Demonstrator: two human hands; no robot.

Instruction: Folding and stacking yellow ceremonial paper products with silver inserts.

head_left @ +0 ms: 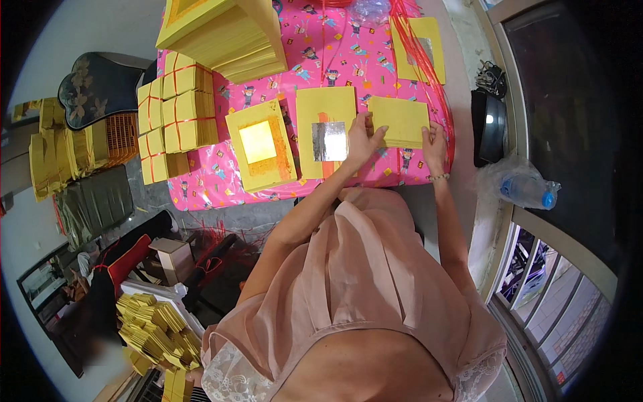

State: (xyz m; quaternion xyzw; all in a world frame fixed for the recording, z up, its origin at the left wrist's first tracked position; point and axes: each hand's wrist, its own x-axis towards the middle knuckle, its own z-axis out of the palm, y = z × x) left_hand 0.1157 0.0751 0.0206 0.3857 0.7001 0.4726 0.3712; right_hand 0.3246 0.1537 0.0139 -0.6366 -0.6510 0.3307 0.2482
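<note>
Between my two hands is a stack of plain yellow paper sheets (400,119), near the right side of the table. My left hand (364,141) closes on its left edge, thumb over the front. My right hand (434,146) grips the right edge, and a bracelet circles that wrist. Just left of it lies yellow paper with a silver foil square (329,141), partly behind my left hand. Farther left, tilted, is a stack of yellow paper with a bright gold foil square (258,142) and orange print around it.
A pink patterned cloth (221,191) covers the table. A tall yellow paper stack (234,40) and red-tied bundles (191,114) stand at the left. Red plastic strands (435,87) hang along the right edge. A plastic bottle (529,191) lies by the window.
</note>
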